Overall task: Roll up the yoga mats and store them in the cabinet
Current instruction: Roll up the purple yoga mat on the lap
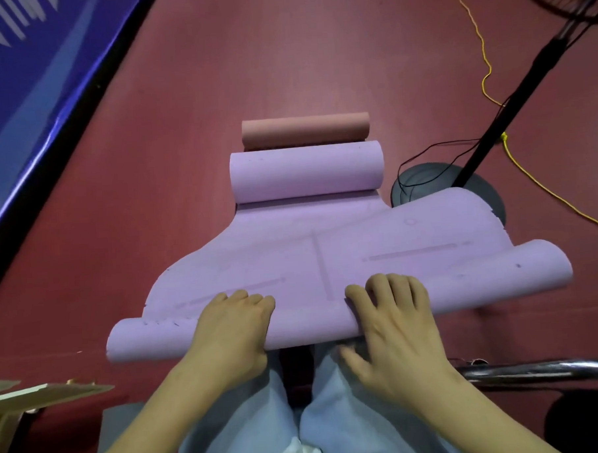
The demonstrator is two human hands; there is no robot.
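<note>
Hands on purple mat (312, 260): we see left hand (232, 328) curled over near roll, right hand (394, 321) spread, pressing; right grip seemingly flat. Pink roll (305, 130) beyond.

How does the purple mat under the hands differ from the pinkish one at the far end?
The purple mat is only partly rolled, with flat stretch showing; the pink mat is one finished roll. Both hands, left and right, rest on the purple mat; nothing touches the pink one. Both lie on the red floor.
</note>
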